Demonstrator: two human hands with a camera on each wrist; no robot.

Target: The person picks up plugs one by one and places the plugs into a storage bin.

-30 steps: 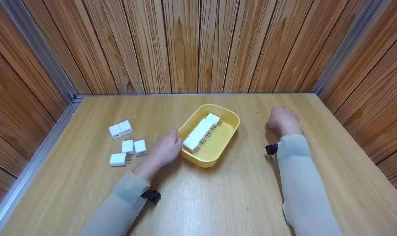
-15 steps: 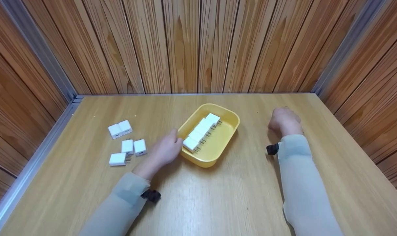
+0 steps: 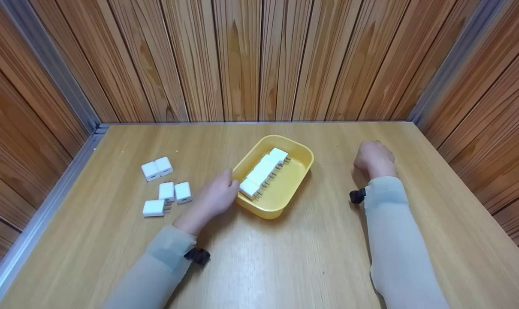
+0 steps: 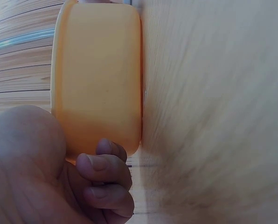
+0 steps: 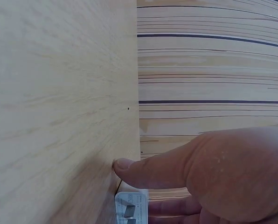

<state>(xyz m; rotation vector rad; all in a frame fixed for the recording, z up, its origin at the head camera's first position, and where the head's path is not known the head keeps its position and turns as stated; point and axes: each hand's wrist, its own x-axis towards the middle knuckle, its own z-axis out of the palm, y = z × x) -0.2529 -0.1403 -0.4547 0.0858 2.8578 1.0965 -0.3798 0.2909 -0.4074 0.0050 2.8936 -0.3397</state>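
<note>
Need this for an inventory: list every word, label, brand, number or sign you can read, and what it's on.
Nothing is legible enough to quote.
Charger by the right hand: print on its pronged face, too small and blurred.
Box: no text on the side shown in the left wrist view.
Boxed chargers, loose chargers: no readable text.

Smooth plastic tub (image 3: 285, 182) on my remote feed, white plastic chargers (image 3: 153, 208), metallic prongs (image 5: 129, 211), wood-grain tabletop (image 3: 319, 266) with sheen, matt cloth sleeves (image 3: 401, 240)
</note>
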